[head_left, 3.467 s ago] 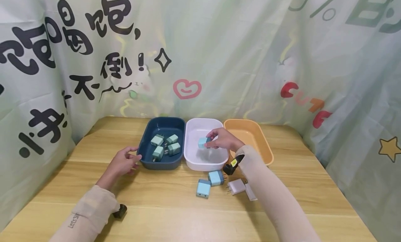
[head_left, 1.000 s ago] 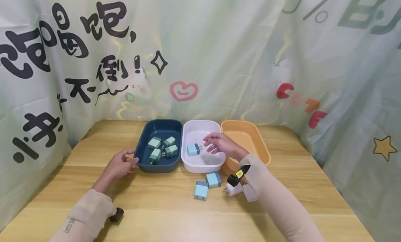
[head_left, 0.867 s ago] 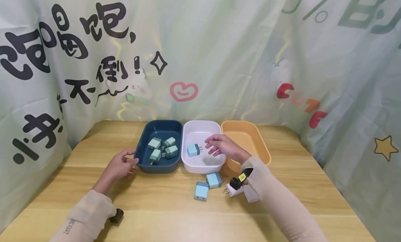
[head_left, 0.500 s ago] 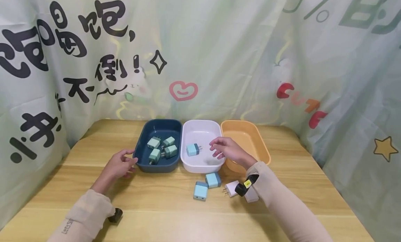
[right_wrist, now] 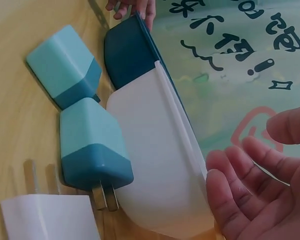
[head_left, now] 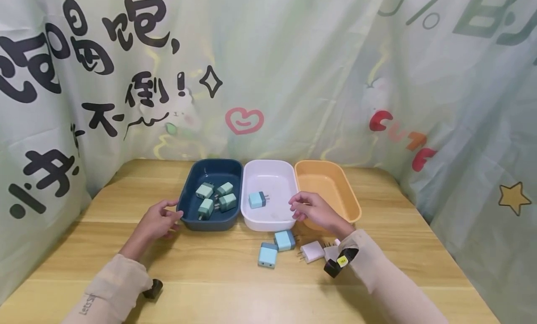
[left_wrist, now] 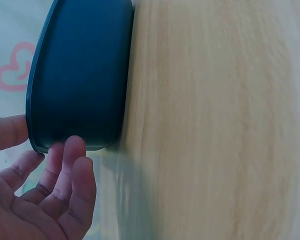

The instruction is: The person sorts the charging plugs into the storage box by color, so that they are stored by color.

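Observation:
My left hand (head_left: 158, 220) touches the left side of the dark blue bin (head_left: 211, 225), its thumb and fingers about a corner of the rim in the left wrist view. Several green plug chargers (head_left: 227, 202) lie inside that bin. One light blue charger (head_left: 256, 200) rests in the white bin (head_left: 270, 224), prongs to the right. Loosely bent and holding nothing, my right hand (head_left: 315, 210) hovers over the white bin's right rim. In front of the bins lie two light blue chargers (head_left: 267, 255) and white chargers (head_left: 312, 251), partly hidden by the right wrist camera.
To the right of the white bin stands an orange bin (head_left: 331, 184), partly covered by my right hand. All three bins stand side by side on a wooden table (head_left: 209, 286). A printed curtain (head_left: 293, 81) hangs behind and along both sides.
The light blue charger was in my right hand and now lies in the white bin, released. That hand has drawn back to the right and toward me. The left hand stays at the dark blue bin.

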{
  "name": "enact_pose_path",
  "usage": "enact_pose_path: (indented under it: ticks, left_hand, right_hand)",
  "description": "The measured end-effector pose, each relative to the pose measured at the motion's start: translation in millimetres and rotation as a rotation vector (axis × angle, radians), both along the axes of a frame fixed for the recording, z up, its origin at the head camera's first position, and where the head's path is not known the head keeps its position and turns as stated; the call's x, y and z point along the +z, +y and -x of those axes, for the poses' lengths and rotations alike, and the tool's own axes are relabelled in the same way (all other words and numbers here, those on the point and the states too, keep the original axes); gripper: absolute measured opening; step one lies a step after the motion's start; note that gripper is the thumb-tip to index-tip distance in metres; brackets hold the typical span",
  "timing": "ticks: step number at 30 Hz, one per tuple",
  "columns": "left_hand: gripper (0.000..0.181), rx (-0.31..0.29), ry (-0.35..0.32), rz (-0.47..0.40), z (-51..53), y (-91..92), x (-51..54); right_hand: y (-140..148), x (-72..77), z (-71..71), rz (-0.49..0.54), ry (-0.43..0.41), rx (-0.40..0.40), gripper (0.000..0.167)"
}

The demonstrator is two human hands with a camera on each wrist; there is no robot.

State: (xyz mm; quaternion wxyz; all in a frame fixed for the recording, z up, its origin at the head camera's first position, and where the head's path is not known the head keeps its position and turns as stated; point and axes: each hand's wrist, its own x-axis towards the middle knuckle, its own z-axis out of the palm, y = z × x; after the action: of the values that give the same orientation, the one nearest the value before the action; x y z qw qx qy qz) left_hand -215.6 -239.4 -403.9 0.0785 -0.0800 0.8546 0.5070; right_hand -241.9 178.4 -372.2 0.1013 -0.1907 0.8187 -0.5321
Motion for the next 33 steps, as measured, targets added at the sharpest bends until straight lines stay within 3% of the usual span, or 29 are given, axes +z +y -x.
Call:
enact_pose_path:
  ticks: [17,33]
  left_hand:
    - [0.051,-0.007,0.028,0.01,0.7,1.3,-0.7]
    - [0.054,-0.003,0.011,0.013,0.2,0.4,1.7]
  right_hand:
    - [17,-13.7,-20.5,0.027,-0.032,0.148,0.024]
    - [18,-24.0,-27.1,-0.079,-0.098,0.177,0.027]
